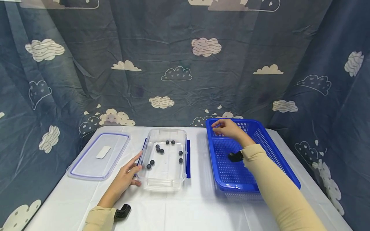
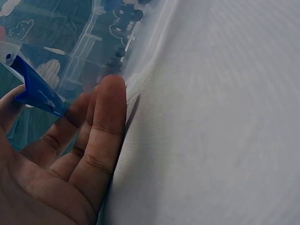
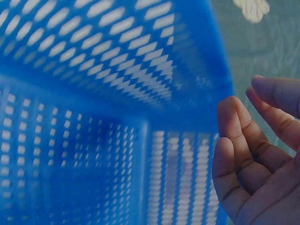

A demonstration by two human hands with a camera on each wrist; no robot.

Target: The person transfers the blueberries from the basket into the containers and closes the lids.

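Observation:
A clear plastic box (image 1: 164,187) with blue side clips stands mid-table and holds several small dark balls (image 1: 162,150). My left hand (image 1: 127,175) lies flat on the table with straight fingers (image 2: 105,122) against the box's left wall (image 2: 140,79), touching the left blue clip (image 2: 37,91). To the right sits a blue perforated basket (image 1: 231,173). My right hand (image 1: 226,128) hovers over its far left corner, fingers (image 3: 234,140) loosely bent with nothing seen in them, close to the basket wall (image 3: 93,70).
The box's clear lid (image 1: 98,155) with a blue seal lies flat at the left of the white table (image 1: 188,208). A dark blue cloud-print curtain (image 1: 179,64) closes in the back and both sides. Black wrist mounts show on both sleeves.

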